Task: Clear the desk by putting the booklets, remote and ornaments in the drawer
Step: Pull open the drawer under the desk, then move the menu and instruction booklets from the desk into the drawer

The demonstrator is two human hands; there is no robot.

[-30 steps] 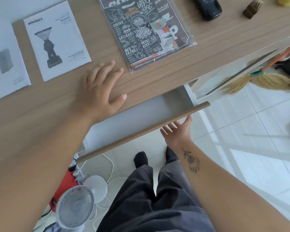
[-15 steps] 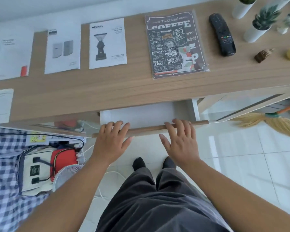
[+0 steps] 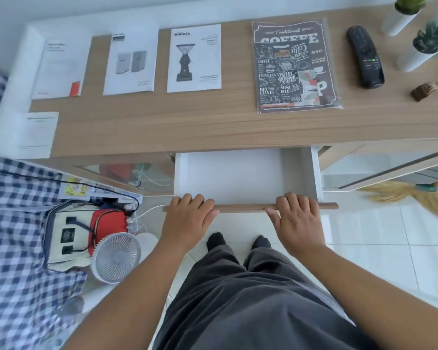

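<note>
The white drawer [image 3: 299,170] stands pulled out under the wooden desk [image 3: 187,127], its inside bare. My left hand [image 3: 187,218] and my right hand [image 3: 297,218] both grip its wooden front edge [image 3: 245,207]. On the desk lie white booklets: a grinder manual [image 3: 194,59], a speaker manual [image 3: 130,65], one with an orange mark [image 3: 60,69] and a small one [image 3: 37,133] at the left edge. A dark coffee menu [image 3: 295,68] lies to the right, then a black remote [image 3: 364,56]. A brown ornament [image 3: 425,90] and two potted plants [image 3: 426,46] stand at the far right.
A checked blanket [image 3: 18,236], a bag [image 3: 68,236] and a small white fan [image 3: 116,256] sit on the floor left of my legs. A straw broom [image 3: 410,195] lies on the white tiles at the right. A glass cabinet door [image 3: 390,168] is beside the drawer.
The drawer has slid further out. My left hand left the desk top and joined my right on the drawer front. The view pulled back, showing more of the desk.
</note>
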